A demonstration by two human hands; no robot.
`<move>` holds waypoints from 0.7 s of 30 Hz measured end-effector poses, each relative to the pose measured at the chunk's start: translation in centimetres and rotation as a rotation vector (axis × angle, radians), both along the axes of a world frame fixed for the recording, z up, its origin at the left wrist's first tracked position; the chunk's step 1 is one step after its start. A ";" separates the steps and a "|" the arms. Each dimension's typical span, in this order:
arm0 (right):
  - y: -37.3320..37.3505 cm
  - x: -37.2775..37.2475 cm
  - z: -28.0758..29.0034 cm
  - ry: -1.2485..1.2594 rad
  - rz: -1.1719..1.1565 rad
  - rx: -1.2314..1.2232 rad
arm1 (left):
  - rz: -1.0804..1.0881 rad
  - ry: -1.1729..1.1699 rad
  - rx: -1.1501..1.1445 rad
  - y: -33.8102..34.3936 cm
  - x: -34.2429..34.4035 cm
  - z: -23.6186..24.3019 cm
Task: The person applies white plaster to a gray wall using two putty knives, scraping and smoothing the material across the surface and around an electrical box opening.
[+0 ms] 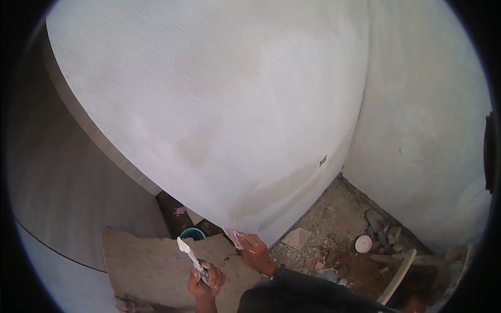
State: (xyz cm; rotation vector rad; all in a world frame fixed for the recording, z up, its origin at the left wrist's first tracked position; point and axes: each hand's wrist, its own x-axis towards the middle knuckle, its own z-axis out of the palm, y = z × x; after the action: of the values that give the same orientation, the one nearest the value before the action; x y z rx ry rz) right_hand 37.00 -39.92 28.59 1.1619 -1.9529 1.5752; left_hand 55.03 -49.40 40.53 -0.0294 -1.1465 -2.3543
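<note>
My left hand (207,281) is closed around a putty knife (194,261) that points up and to the left. A lump of white putty (183,245) sits on its tip, and white smears mark the handle. To the right, my right hand (254,254) grips a thin, flat pinkish piece (233,238) with white smears; whether it is a spreader blade or sandpaper I cannot tell. That piece lies at the lower edge of the white wall (229,104), seemingly against it. Grey damp-looking patches show on the wall's pale coat.
A brown board (151,271) lies below my left hand, with a teal bucket (193,233) beyond it. Rubble and a square tile (297,238) cover the ground at right, near a pinkish-white bowl (363,243) and a curved wooden piece (399,276). Another wall (428,120) meets at the corner.
</note>
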 end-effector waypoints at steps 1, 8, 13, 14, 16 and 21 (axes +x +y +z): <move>0.7 0.3 -1.0 -0.018 0.045 0.031 | -0.024 0.009 -0.008 0.1 0.1 -0.3; 4.3 -13.6 1.3 -0.284 -0.468 -0.151 | -0.054 -0.006 0.021 -0.3 0.8 0.0; -0.5 -1.9 -4.3 -0.173 -0.156 -0.076 | -0.059 -0.022 -0.007 0.0 0.1 0.1; -0.4 0.7 -5.2 -0.148 -0.064 -0.008 | -0.047 -0.043 -0.005 0.1 0.2 0.2; 0.0 2.5 -6.4 -0.139 0.021 0.045 | -0.041 -0.069 -0.012 -0.1 0.3 0.4; 3.1 -4.9 -7.0 -0.477 -0.245 -0.166 | -0.045 -0.083 -0.037 -0.4 0.5 0.8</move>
State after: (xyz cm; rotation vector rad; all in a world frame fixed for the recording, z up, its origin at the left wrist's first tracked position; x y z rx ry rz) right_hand 32.07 -36.79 21.61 0.4849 -2.0912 1.9568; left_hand 55.54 -49.80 41.38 0.0298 -1.2411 -2.3929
